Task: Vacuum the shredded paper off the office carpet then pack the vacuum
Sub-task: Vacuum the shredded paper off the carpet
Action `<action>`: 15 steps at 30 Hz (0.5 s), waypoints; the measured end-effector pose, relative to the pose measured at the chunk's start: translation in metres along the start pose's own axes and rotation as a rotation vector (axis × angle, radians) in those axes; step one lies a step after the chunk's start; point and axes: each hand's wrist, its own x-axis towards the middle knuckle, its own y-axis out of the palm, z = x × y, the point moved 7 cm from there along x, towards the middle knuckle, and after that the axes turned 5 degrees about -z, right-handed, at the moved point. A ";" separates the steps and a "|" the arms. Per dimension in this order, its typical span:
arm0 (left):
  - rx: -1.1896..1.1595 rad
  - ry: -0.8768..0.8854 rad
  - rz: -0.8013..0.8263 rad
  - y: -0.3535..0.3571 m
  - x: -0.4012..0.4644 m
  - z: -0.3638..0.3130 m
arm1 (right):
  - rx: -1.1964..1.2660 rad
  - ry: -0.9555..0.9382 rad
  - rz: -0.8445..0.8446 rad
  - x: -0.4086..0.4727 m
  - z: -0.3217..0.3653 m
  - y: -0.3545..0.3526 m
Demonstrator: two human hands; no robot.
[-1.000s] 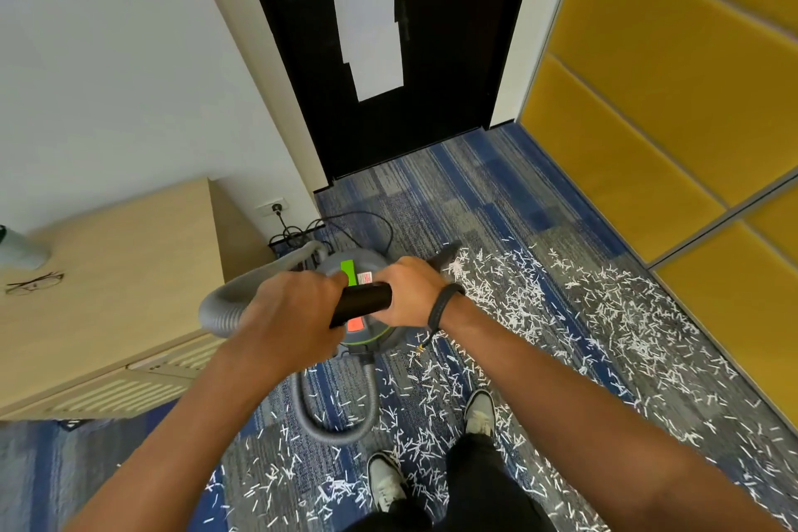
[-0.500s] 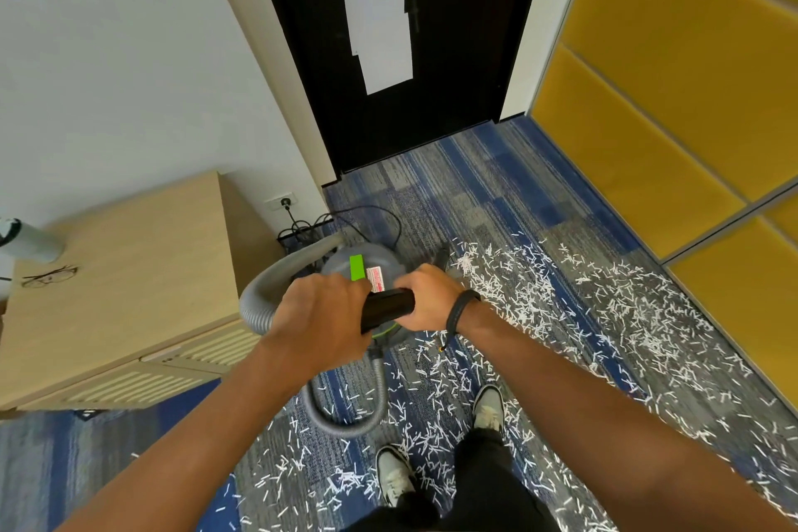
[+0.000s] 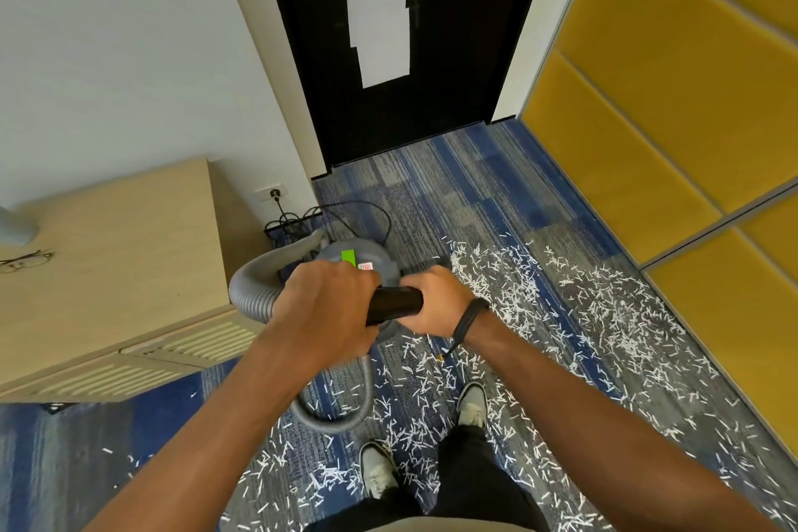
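**Both hands on the vacuum's black tube**

Head view: my left hand (image 3: 321,311) is curled around the near end of the black plastic vacuum tube (image 3: 395,302), and my right hand (image 3: 436,300) grips its far end, a dark band on that wrist. Behind my hands sits the round grey canister vacuum (image 3: 367,257) with a green label, on the blue-and-grey striped carpet (image 3: 475,194). Its grey ribbed hose (image 3: 254,285) loops left of my left hand and curls under it toward my grey shoes (image 3: 378,471). White shredded paper strips (image 3: 604,315) cover the carpet right of the vacuum and around my feet. A light wooden cabinet (image 3: 121,272) stands left, with eyeglasses (image 3: 26,261) on top. A black door (image 3: 432,35) lies far ahead.
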 end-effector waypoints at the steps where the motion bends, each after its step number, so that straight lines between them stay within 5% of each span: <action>1: -0.003 -0.005 0.001 0.001 0.001 0.002 | -0.016 -0.005 -0.002 0.002 0.000 0.000; 15: -0.021 -0.096 0.142 0.030 0.037 -0.003 | -0.049 0.093 0.062 0.023 -0.022 0.010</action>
